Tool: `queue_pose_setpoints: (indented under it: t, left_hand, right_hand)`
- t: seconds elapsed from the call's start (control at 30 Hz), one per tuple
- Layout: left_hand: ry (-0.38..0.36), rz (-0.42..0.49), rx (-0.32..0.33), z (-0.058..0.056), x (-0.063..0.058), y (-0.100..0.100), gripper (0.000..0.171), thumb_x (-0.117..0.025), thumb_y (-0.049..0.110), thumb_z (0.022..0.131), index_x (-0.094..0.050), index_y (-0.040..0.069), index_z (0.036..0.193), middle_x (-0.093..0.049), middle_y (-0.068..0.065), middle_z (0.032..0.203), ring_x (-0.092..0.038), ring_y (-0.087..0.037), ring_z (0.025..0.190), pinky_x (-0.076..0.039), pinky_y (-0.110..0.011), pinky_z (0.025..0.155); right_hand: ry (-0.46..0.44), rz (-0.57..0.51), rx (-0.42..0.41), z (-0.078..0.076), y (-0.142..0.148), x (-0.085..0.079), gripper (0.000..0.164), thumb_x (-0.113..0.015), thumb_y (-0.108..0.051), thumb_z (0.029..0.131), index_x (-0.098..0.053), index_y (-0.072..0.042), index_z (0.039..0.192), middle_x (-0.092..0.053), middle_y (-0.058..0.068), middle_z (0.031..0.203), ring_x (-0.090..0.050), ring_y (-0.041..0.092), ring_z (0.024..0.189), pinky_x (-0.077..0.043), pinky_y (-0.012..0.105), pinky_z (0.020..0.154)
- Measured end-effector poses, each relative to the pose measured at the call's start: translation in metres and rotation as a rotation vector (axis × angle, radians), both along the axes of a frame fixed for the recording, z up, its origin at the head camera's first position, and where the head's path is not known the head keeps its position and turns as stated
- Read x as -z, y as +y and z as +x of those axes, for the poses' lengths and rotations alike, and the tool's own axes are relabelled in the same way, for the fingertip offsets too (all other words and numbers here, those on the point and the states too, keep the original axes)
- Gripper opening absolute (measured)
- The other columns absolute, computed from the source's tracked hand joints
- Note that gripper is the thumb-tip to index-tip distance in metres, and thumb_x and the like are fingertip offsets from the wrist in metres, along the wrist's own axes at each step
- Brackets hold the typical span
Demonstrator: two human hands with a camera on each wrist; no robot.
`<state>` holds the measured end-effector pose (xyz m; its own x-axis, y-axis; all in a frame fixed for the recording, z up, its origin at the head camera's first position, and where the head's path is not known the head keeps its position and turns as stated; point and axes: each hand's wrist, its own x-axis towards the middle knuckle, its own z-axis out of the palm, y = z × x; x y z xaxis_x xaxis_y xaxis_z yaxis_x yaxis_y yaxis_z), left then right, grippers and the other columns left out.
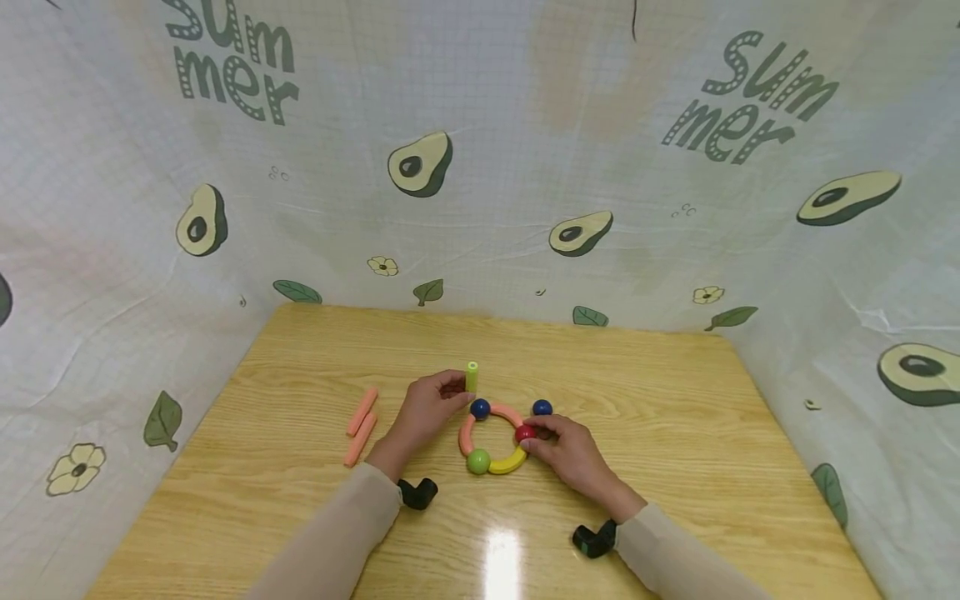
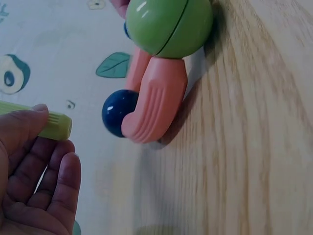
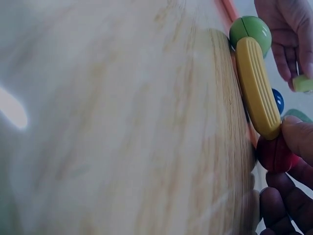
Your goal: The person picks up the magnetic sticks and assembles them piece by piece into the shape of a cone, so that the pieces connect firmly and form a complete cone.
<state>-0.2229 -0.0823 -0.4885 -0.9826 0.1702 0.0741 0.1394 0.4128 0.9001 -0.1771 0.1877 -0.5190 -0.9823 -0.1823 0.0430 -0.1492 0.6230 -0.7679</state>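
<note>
On the table lies a ring of curved rods and balls: a green ball (image 1: pixel 478 462), a yellow curved rod (image 1: pixel 508 462), a red ball (image 1: pixel 525 433), a navy ball (image 1: pixel 480 408) and pink curved rods (image 2: pixel 159 100). My left hand (image 1: pixel 433 407) pinches a light green straight rod (image 1: pixel 472 377) between thumb and fingers; in the head view it stands upright just behind the navy ball. With thumb and fingertips my right hand (image 1: pixel 568 452) grips the red ball, which meets the end of the yellow rod in the right wrist view.
Two pink straight rods (image 1: pixel 361 440) lie on the wooden table (image 1: pixel 300 517) left of the left hand. Another navy ball (image 1: pixel 542 407) sits just behind the right hand. A printed cloth (image 1: pixel 495 167) hangs around the back and sides.
</note>
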Motion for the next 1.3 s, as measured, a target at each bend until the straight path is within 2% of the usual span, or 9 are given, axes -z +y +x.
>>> queue_pose_setpoints:
  t: [0.37, 0.73, 0.93, 1.13, 1.3]
  left_hand:
    - [0.001, -0.009, 0.052, -0.004, 0.013, 0.012, 0.033, -0.077, 0.019, 0.098, -0.074, 0.009, 0.129, -0.076, -0.003, 0.115, -0.072, -0.019, 0.107, -0.06, -0.04, 0.095]
    - [0.002, -0.015, 0.064, -0.003, 0.016, 0.014, 0.032, -0.078, 0.021, 0.098, -0.074, 0.01, 0.128, -0.076, -0.005, 0.115, -0.071, -0.02, 0.106, -0.059, -0.04, 0.094]
    - [-0.002, -0.081, 0.074, -0.004, 0.021, 0.014, 0.038, -0.08, 0.022, 0.097, -0.072, 0.009, 0.132, -0.075, -0.006, 0.121, -0.071, -0.02, 0.109, -0.059, -0.042, 0.096]
    - [0.016, -0.141, 0.089, -0.006, 0.024, 0.015, 0.029, -0.078, 0.023, 0.098, -0.077, 0.011, 0.124, -0.078, -0.002, 0.111, -0.073, -0.018, 0.104, -0.06, -0.041, 0.092]
    - [0.008, -0.143, 0.097, -0.007, 0.024, 0.016, 0.027, -0.078, 0.024, 0.098, -0.078, 0.011, 0.122, -0.078, -0.003, 0.113, -0.073, -0.019, 0.104, -0.06, -0.041, 0.092]
  right_hand:
    - [0.006, 0.003, -0.008, -0.001, 0.0, 0.002, 0.032, -0.083, -0.029, 0.094, -0.077, -0.013, 0.121, -0.073, 0.0, 0.11, -0.063, 0.009, 0.092, -0.054, 0.027, 0.079]
    - [0.005, -0.002, -0.012, -0.001, 0.0, 0.001, 0.034, -0.082, -0.029, 0.094, -0.077, -0.012, 0.122, -0.073, 0.001, 0.111, -0.064, 0.009, 0.093, -0.054, 0.026, 0.079]
    - [-0.003, -0.001, -0.006, -0.001, 0.0, 0.001, 0.032, -0.083, -0.029, 0.094, -0.077, -0.013, 0.122, -0.073, 0.0, 0.111, -0.064, 0.009, 0.094, -0.055, 0.027, 0.081]
    - [-0.008, -0.013, -0.014, 0.001, 0.002, 0.001, 0.034, -0.083, -0.031, 0.093, -0.077, -0.015, 0.122, -0.072, 0.0, 0.109, -0.063, 0.009, 0.093, -0.054, 0.026, 0.079]
    - [-0.005, -0.015, -0.019, 0.001, 0.002, 0.001, 0.033, -0.085, -0.031, 0.092, -0.077, -0.016, 0.121, -0.072, 0.0, 0.108, -0.063, 0.01, 0.094, -0.054, 0.026, 0.08]
